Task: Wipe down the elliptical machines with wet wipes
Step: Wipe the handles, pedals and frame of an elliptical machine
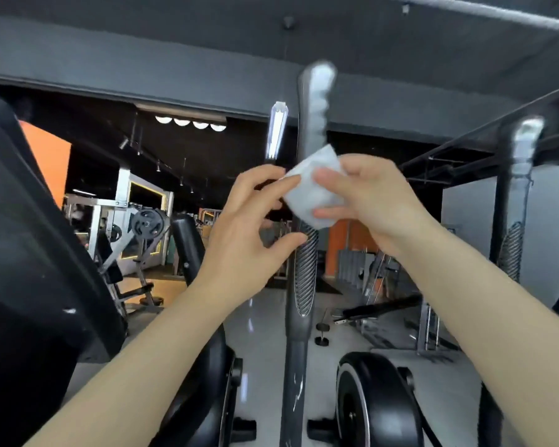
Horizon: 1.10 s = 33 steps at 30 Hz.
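A folded white wet wipe [313, 191] is held up in front of the tall grey elliptical handlebar [304, 272], whose upper grip is silver and wavy. My right hand [368, 201] grips the wipe from the right, fingers curled over its top and bottom edges. My left hand [252, 227] touches the wipe's left edge with its fingertips, thumb spread below. A second handlebar [513, 221] of the same kind rises on the right.
A black console housing [29, 253] fills the left side. Black flywheel covers [378, 401] stand low at centre right. Weight machines and benches [139, 233] stand further back on the glossy floor [271, 333]. A dark beam runs overhead.
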Each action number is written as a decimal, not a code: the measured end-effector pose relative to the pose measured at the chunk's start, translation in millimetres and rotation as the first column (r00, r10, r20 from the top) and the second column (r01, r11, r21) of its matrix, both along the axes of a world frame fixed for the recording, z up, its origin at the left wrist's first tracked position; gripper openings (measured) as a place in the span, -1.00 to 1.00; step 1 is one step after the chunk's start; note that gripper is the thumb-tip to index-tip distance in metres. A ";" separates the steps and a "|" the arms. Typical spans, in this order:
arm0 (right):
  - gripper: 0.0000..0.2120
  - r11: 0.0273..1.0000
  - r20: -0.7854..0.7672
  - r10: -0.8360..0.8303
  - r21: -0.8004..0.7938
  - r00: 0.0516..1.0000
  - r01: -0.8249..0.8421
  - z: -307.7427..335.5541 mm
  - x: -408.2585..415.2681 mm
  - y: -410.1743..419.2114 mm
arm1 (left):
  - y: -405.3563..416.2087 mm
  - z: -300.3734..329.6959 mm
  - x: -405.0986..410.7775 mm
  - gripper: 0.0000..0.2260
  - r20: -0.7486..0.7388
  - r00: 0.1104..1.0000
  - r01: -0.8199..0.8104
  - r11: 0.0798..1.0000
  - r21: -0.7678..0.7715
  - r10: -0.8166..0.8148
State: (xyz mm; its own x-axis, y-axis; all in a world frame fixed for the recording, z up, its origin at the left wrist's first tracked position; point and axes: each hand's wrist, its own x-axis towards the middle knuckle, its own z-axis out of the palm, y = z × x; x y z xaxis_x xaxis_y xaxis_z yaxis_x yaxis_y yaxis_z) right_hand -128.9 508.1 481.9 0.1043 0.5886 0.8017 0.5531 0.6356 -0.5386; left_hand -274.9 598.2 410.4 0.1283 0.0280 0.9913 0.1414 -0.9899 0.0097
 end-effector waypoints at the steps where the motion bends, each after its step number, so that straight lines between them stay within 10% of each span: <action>1: -0.86 0.946 0.155 -0.266 0.231 0.952 0.227 19.7 0.7 1.3 | 6.7 6.3 -3.6 -0.48 0.053 0.996 -0.066 0.998 0.003 0.066; 4: -0.90 0.683 0.377 -0.630 0.686 0.679 0.252 75.8 -6.4 8.9 | 32.8 15.4 -14.3 -0.65 0.241 0.923 -0.301 0.953 -0.032 0.300; 10: -0.75 0.600 0.615 -0.785 0.724 0.075 0.341 144.9 15.8 74.7 | 98.2 3.9 -12.0 -0.66 0.177 0.675 -0.719 0.693 -0.063 0.716; 16: -0.62 0.664 0.669 -0.743 0.733 0.022 0.146 62.9 40.6 79.2 | 112.6 0.8 -9.3 -0.56 0.117 0.569 -0.822 0.568 0.050 0.814; 22: -0.64 0.817 0.792 -0.545 0.575 -0.275 0.037 -11.2 36.0 79.0 | 113.4 -1.4 -11.2 -0.55 0.105 0.578 -0.816 0.575 0.062 0.809; 28: -0.59 0.501 0.526 -0.850 0.823 -0.028 0.267 144.0 30.8 88.5 | 116.4 -4.6 -12.8 -0.57 0.157 0.591 -0.806 0.585 0.089 0.791; 33: -0.60 0.613 0.544 -0.781 0.761 0.307 0.212 98.6 58.4 100.0 | 116.8 -5.4 -12.4 -0.56 0.162 0.600 -0.800 0.593 0.094 0.784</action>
State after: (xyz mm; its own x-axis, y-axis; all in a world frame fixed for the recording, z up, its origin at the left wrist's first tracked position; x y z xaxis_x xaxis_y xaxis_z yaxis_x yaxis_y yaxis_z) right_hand -70.6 608.1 580.5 -0.5874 0.1849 0.7879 0.8040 0.0215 0.5943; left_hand -287.3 715.0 405.0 0.0325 -0.0673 0.9972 0.8764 -0.4777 -0.0608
